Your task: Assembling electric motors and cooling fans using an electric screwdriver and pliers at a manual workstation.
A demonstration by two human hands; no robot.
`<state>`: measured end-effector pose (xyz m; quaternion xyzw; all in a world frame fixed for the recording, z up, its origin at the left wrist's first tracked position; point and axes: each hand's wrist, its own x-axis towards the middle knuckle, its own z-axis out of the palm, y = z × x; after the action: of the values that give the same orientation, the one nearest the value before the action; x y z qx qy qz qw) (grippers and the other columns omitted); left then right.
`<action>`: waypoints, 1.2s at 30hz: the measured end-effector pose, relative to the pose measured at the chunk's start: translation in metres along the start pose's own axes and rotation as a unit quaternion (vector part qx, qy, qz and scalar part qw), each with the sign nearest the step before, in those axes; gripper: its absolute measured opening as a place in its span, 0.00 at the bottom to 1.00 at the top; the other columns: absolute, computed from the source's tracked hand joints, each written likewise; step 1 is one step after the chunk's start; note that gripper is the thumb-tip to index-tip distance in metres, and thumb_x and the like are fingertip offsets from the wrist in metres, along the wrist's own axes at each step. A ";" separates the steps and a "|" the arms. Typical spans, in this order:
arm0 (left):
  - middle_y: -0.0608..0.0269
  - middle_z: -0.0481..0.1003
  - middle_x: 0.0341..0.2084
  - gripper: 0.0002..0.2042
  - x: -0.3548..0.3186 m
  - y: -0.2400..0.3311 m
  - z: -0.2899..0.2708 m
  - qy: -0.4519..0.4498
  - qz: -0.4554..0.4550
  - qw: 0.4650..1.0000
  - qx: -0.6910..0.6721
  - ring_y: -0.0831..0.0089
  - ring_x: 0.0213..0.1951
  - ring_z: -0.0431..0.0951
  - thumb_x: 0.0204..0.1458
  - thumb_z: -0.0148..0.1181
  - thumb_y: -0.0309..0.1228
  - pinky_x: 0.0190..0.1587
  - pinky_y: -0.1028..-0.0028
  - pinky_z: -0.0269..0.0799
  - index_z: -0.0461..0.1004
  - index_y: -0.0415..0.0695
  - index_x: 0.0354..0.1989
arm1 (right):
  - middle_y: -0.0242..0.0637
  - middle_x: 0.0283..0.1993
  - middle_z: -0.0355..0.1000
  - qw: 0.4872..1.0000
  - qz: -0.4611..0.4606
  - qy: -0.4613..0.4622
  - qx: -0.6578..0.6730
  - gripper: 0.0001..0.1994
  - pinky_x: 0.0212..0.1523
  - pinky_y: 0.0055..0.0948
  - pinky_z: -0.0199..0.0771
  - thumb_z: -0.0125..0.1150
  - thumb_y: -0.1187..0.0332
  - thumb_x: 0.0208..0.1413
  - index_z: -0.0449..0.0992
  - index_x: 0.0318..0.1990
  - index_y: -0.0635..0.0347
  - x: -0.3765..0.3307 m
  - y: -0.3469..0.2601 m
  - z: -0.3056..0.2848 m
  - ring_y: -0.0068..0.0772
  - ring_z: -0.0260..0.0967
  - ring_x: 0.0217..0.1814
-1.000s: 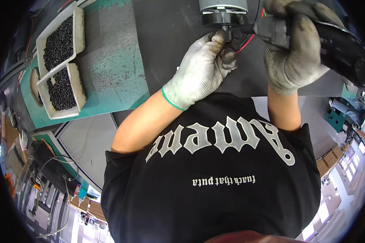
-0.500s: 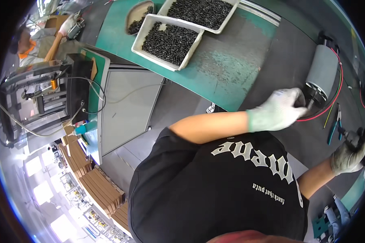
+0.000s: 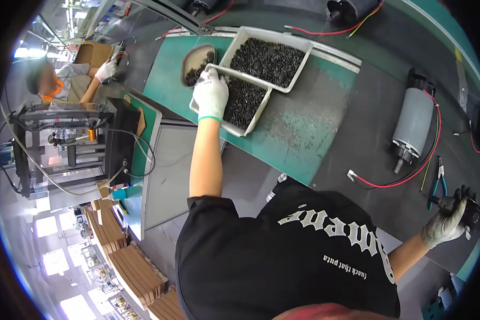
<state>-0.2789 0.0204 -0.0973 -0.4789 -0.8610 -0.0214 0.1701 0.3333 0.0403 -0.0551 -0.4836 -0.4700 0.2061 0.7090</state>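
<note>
My left hand (image 3: 210, 96), in a white glove with a green cuff, reaches over the left end of the nearer white bin (image 3: 261, 116). Its fingers curl downward together; the tips are hidden. Small black parts (image 3: 242, 104) fill that bin. My right hand (image 3: 444, 226), also gloved, is closed around a black hand-held tool (image 3: 466, 209) with a short nose, partly lost in the dark rim. Beyond that hand lies a grey cylindrical motor (image 3: 413, 122) with black ends and a shaft. Red, black and yellow-green wires run from it along the bench.
Pliers (image 3: 437, 184) with blue handles lie between motor and right hand. A second white bin (image 3: 287, 88) and a small tray (image 3: 185, 60) hold similar black parts. Another motor (image 3: 352, 12) lies at the back. A co-worker (image 3: 64, 82) handles something at far left, behind a black machine frame (image 3: 64, 144).
My left hand has left the motor's shaft end and swung left to the bins. The right hand still holds the black tool, now turned differently. The view has shifted.
</note>
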 end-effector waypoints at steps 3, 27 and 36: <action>0.48 0.75 0.41 0.14 0.000 -0.004 0.004 0.017 0.008 1.000 -0.020 0.50 0.40 0.78 0.50 0.59 0.33 0.44 0.58 0.75 0.72 0.40 0.43 | 0.54 0.51 0.72 0.999 0.038 0.010 0.006 0.17 0.44 0.31 0.78 0.56 0.78 0.58 0.69 0.54 0.77 -0.003 -0.001 0.000 0.37 0.74 0.44; 0.62 0.70 0.25 0.06 -0.037 0.066 -0.113 -0.130 0.011 0.784 -0.606 0.79 0.24 0.68 0.50 0.51 0.18 0.28 0.81 0.64 0.69 0.37 0.36 | 0.45 0.48 0.70 0.991 0.092 -0.021 0.090 0.22 0.49 0.31 0.72 0.58 0.78 0.54 0.65 0.58 0.70 -0.012 -0.035 0.018 0.36 0.70 0.48; 0.67 0.65 0.28 0.12 -0.154 0.276 -0.140 -0.512 -0.018 -0.075 -0.856 0.80 0.22 0.59 0.54 0.64 0.35 0.26 0.77 0.57 0.69 0.43 0.39 | 0.35 0.42 0.59 0.900 0.072 -0.071 0.424 0.20 0.45 0.29 0.61 0.57 0.76 0.48 0.64 0.50 0.63 -0.003 -0.126 0.090 0.30 0.56 0.44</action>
<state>0.0636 0.0158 -0.0486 0.1050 0.0134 0.4931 0.8635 0.2336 0.0256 0.0622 -0.1540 -0.3512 0.4696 0.7952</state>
